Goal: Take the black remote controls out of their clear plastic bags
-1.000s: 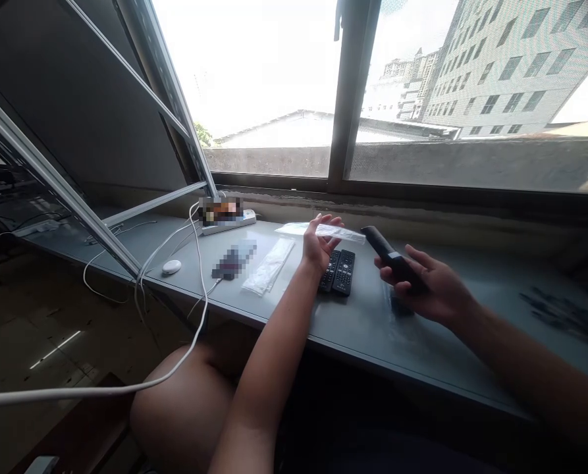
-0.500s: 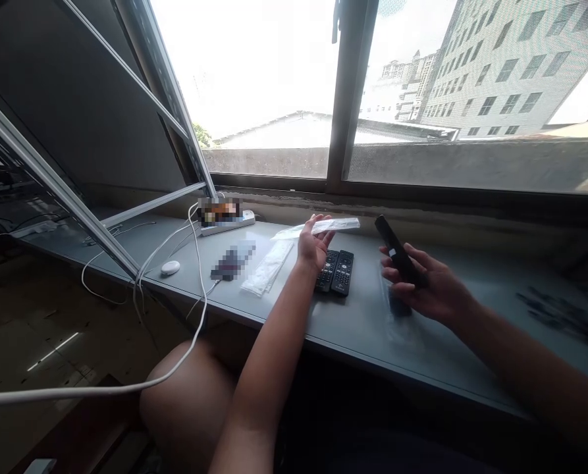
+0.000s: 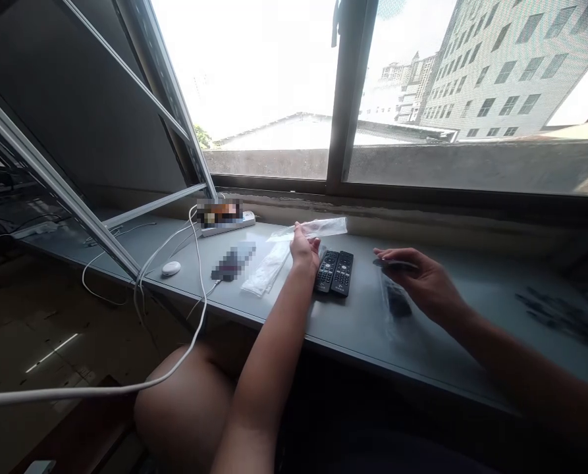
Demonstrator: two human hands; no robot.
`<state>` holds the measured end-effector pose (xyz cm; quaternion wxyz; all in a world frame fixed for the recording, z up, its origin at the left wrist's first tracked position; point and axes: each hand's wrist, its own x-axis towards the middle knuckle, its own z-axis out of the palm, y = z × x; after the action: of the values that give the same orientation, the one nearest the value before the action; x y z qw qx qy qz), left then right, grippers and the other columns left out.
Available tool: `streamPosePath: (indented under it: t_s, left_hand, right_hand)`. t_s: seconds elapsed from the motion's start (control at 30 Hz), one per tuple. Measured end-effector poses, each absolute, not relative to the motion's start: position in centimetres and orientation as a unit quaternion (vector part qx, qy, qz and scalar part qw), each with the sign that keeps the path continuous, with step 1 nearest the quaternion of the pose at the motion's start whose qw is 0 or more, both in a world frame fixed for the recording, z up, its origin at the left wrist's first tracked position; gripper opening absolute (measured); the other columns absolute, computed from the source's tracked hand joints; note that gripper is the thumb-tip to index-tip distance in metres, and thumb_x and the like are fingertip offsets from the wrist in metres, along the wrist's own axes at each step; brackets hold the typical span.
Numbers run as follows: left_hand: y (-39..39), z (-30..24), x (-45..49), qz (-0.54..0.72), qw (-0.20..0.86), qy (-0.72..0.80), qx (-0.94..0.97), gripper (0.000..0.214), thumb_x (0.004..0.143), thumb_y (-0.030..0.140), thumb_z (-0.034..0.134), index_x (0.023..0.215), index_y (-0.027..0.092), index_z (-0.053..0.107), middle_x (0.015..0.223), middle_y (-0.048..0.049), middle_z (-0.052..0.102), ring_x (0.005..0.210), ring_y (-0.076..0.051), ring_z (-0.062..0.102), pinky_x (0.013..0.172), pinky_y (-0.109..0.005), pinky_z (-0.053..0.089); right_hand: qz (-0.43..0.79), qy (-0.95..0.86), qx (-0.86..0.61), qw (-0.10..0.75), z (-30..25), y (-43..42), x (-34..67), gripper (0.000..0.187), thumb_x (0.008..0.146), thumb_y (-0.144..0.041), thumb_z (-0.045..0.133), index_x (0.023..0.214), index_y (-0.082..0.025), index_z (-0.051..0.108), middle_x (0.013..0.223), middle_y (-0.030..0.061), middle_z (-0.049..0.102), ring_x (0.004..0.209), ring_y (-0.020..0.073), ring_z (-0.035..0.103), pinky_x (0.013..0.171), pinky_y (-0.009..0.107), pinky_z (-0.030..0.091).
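My left hand [image 3: 304,249] is closed on a clear plastic bag [image 3: 326,228], which stretches out to the right above the table. Two black remote controls [image 3: 342,273] lie side by side on the table just right of that hand. Further right, my right hand [image 3: 425,280] grips another remote control [image 3: 395,264], turned nearly edge-on, so its face is hidden. Below it on the table lies a dark object in a clear bag [image 3: 397,304]. A stack of clear bags [image 3: 268,268] rests left of my left hand.
A blurred-out device [image 3: 233,260] and a round white object [image 3: 170,268] lie on the left, near white cables [image 3: 202,263]. Behind them is a white power strip [image 3: 228,224]. Several dark items [image 3: 563,316] lie at the far right. A metal frame [image 3: 91,227] slants across the left.
My left hand has drawn slightly left with the plastic bag. My right hand has turned the remote control from tilted upright to nearly flat.
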<state>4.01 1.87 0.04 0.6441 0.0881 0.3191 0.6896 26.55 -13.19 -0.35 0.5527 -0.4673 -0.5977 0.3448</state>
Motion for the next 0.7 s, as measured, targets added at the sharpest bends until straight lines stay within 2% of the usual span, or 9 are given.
streamPosePath:
  t_s: [0.17, 0.3, 0.4, 0.5, 0.6, 0.7]
  left_hand:
    - [1.5, 0.3, 4.1, 0.683, 0.664, 0.284, 0.112, 0.013, 0.110, 0.029, 0.070, 0.101, 0.019, 0.070, 0.109, -0.0073, 0.085, 0.078, -0.011, 0.076, 0.062, -0.016, 0.052]
    - [1.4, 0.1, 4.4, 0.675, 0.662, 0.299, 0.130, 0.005, 0.106, 0.024, 0.072, 0.105, 0.020, 0.075, 0.115, -0.0065, 0.086, 0.084, -0.011, 0.077, 0.066, -0.017, 0.053]
    - [1.5, -0.1, 4.1, 0.663, 0.665, 0.309, 0.151, 0.018, 0.109, 0.035, 0.066, 0.114, 0.023, 0.079, 0.119, -0.0064, 0.086, 0.086, -0.012, 0.077, 0.063, -0.018, 0.051]
    - [1.5, 0.0, 3.4, 0.658, 0.670, 0.305, 0.161, 0.035, 0.114, 0.042, 0.052, 0.125, 0.025, 0.080, 0.123, -0.0078, 0.086, 0.090, -0.014, 0.077, 0.060, -0.018, 0.049]
    - [1.5, 0.1, 2.8, 0.669, 0.663, 0.299, 0.153, 0.042, 0.116, 0.041, 0.045, 0.129, 0.024, 0.081, 0.132, -0.0088, 0.084, 0.092, -0.013, 0.077, 0.058, -0.017, 0.046]
    - [1.6, 0.2, 2.4, 0.680, 0.655, 0.297, 0.141, 0.041, 0.114, 0.040, 0.048, 0.130, 0.024, 0.081, 0.136, -0.0081, 0.083, 0.092, -0.012, 0.076, 0.057, -0.017, 0.044]
  right_hand:
    - [0.310, -0.648, -0.420, 0.555, -0.5, -13.1, 26.8, 0.035, 0.081, -0.054, 0.104, 0.105, -0.033, 0.089, 0.133, 0.0083, 0.085, 0.152, 0.0402, 0.065, 0.130, 0.062, 0.050]
    - [0.300, -0.646, -0.442, 0.546, -0.6, -13.1, 26.7, 0.037, 0.084, -0.059, 0.100, 0.109, -0.033, 0.091, 0.129, 0.0074, 0.086, 0.139, 0.0385, 0.073, 0.127, 0.059, 0.053]
    - [0.323, -0.606, -0.484, 0.542, -0.5, -13.4, 26.5, 0.051, 0.086, -0.066, 0.096, 0.122, -0.032, 0.088, 0.123, 0.0077, 0.087, 0.119, 0.0359, 0.080, 0.111, 0.055, 0.065]
    - [0.363, -0.557, -0.508, 0.548, -0.4, -13.6, 26.4, 0.061, 0.093, -0.070, 0.089, 0.137, -0.029, 0.080, 0.104, 0.0070, 0.085, 0.101, 0.0319, 0.082, 0.090, 0.048, 0.070]
    - [0.376, -0.545, -0.505, 0.553, -0.5, -13.7, 26.5, 0.064, 0.097, -0.068, 0.086, 0.144, -0.027, 0.075, 0.087, 0.0030, 0.079, 0.072, 0.0232, 0.073, 0.070, 0.039, 0.065]
    - [0.369, -0.546, -0.501, 0.562, -0.4, -13.8, 26.4, 0.063, 0.095, -0.064, 0.090, 0.144, -0.026, 0.077, 0.083, 0.0019, 0.077, 0.062, 0.0179, 0.062, 0.056, 0.033, 0.056]
